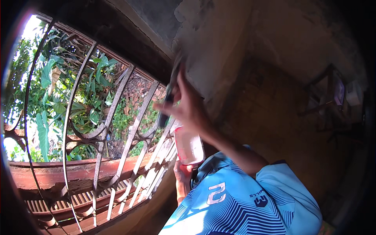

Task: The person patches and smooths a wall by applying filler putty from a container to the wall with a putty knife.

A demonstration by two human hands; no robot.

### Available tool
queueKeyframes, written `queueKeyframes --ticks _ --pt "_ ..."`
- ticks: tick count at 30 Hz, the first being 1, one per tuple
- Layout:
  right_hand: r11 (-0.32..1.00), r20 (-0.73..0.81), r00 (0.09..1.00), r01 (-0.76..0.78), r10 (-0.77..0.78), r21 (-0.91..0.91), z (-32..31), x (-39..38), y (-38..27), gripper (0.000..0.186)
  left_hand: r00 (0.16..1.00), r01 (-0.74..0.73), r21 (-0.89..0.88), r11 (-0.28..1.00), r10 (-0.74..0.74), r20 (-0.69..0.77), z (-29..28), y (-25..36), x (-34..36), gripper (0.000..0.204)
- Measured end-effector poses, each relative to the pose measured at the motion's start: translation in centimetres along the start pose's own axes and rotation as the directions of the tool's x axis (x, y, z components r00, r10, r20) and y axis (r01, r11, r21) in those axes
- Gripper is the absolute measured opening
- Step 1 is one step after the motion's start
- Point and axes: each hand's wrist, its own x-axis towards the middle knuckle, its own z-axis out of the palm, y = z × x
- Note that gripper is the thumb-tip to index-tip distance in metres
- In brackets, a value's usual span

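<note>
My left hand [182, 172] is low in front of my body, its fingers closed round the lower part of a pale, boxy container [189, 148] with a red edge. Whitish stuff or a whitish wall shows in it; I cannot tell which. Above it, my right hand [187, 105] is raised beside the window frame and grips a long tool with a dark handle [166, 107]. The tool's upper end is smeared by motion against the dark frame and wall, so its kind is unclear. Some fingers of my right hand stick out past the handle.
Curved metal window bars [102, 145] stand at the left, with a worn red wooden sill [43, 176] and green plants behind them. A rough, peeling wall [219, 43] rises ahead. In the dim room at the right stands a small wooden piece of furniture [325, 92].
</note>
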Motion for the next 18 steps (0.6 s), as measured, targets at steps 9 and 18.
queueKeyframes --ticks 9,18 --pt "0.984 -0.034 0.984 0.172 -0.174 -0.053 -2.0 6.3 1.2 0.118 1.0 -0.026 0.028 0.999 0.026 -0.003 0.5 -0.3 -0.5 0.064" --pt "0.994 0.061 0.997 0.051 -0.057 0.093 1.8 0.3 -2.3 0.128 1.0 -0.007 -0.006 1.0 0.006 -0.028 0.5 0.1 -0.4 0.061"
